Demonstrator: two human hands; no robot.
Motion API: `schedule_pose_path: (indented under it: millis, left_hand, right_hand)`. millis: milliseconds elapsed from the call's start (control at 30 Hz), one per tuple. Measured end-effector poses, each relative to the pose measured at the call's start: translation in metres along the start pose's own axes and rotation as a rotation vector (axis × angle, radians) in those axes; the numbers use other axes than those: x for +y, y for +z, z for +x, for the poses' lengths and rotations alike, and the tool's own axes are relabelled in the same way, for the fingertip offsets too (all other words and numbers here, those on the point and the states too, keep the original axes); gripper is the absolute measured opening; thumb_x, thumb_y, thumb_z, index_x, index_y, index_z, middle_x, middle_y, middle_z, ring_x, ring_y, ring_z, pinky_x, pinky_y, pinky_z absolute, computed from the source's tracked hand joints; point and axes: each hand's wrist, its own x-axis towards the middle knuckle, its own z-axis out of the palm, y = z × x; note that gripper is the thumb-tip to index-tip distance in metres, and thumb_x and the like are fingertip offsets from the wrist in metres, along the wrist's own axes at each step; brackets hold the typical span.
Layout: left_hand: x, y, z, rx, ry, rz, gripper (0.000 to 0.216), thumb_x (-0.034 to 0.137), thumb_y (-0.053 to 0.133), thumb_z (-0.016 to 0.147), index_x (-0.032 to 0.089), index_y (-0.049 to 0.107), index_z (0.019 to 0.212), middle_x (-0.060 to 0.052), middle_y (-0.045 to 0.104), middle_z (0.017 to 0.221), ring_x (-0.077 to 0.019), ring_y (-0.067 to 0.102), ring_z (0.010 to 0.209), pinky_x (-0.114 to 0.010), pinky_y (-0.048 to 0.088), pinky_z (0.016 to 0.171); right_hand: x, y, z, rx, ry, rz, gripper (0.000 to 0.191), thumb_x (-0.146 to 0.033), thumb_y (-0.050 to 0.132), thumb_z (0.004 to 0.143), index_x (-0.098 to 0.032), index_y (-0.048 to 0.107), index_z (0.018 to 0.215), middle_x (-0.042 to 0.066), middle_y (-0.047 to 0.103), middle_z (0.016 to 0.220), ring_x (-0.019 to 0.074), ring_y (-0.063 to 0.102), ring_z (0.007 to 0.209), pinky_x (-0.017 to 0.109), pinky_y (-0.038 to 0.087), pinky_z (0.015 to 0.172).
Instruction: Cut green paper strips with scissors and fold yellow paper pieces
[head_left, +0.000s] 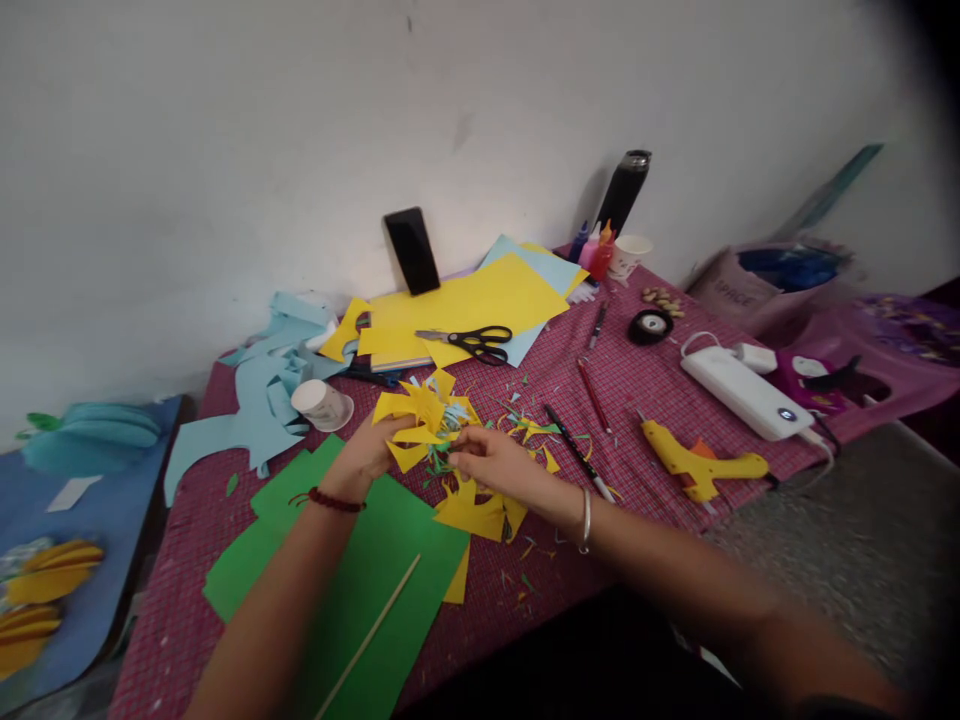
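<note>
Both hands work at a small heap of paper offcuts on the red checked tablecloth [180, 620], just beyond the green sheets [405, 530]. Left hand [367, 450] (dark red bracelet at the wrist): fingers closed around yellow paper scraps [420, 408], which stand up loosely above the knuckles, with pale blue shreds [454, 413] among them. Right hand [491, 462] (silver bangle): fingers bent, thumb and forefinger close together at the near right edge of the heap; cannot tell whether anything is pinched. More yellow cuttings [480, 513] lie below the right hand, partly over the green sheets

Surroundings: a thin stick [375, 628] rests slantwise on the green. Left of the heap, a paper cup [319, 403] lies tipped on its side, near large light blue offcuts [262, 400]. Behind, black-handled scissors [459, 342] lie on yellow sheets [487, 295]; a phone [412, 252] leans upright against the wall. To the right, in order outward: a patterned dark pencil [576, 450], a red pen [594, 395], a yellow glue gun [694, 463] and a white power bank [746, 390] with its cable
</note>
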Motion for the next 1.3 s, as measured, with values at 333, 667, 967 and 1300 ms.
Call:
schedule_pose_path:
  millis: [333,667,967,1300]
  left_hand:
    - [-0.004,-0.002,0.0,0.048,0.071,0.179,0.021,0.033,0.069,0.06,0.015,0.067,0.072,-0.006,0.069,0.071,-0.0201,0.063,0.065,-0.029,0.048,0.058]
    - [-0.005,-0.001,0.002,0.254,0.216,0.791,0.005,0.023,0.062,0.069,0.018,0.062,0.071,-0.001,0.061,0.064,-0.0203,0.059,0.07,-0.027,0.042,0.065]
    - [0.0,0.014,-0.017,0.078,0.334,1.14,0.062,0.048,0.06,0.081,0.018,0.049,0.135,-0.013,0.06,0.131,-0.0291,0.057,0.117,-0.038,0.04,0.1]
    - [-0.01,0.004,-0.124,0.221,0.406,1.431,0.052,0.04,0.058,0.084,0.018,0.052,0.13,-0.016,0.059,0.128,-0.0338,0.053,0.119,-0.052,0.042,0.1]
  right_hand:
    - [0.004,-0.02,-0.008,0.11,-0.035,0.042,0.014,-0.028,0.055,0.081,-0.019,0.052,0.072,-0.008,0.046,0.05,0.0063,0.035,0.037,0.019,0.026,0.038]
    - [0.0,-0.066,-0.048,-0.024,-0.309,-1.008,0.014,-0.01,0.051,0.082,-0.017,0.061,0.074,0.001,0.061,0.072,0.0138,0.055,0.067,0.025,0.038,0.064]
    - [-0.01,-0.053,-0.082,-0.041,-0.42,-1.082,0.036,-0.018,0.052,0.091,-0.017,0.054,0.127,0.011,0.065,0.11,0.0207,0.063,0.094,0.033,0.047,0.083]
    - [-0.017,-0.014,-0.063,-0.391,-0.707,-1.152,0.02,-0.016,0.051,0.093,-0.016,0.066,0.107,0.011,0.063,0.109,0.0219,0.055,0.103,0.036,0.044,0.092]
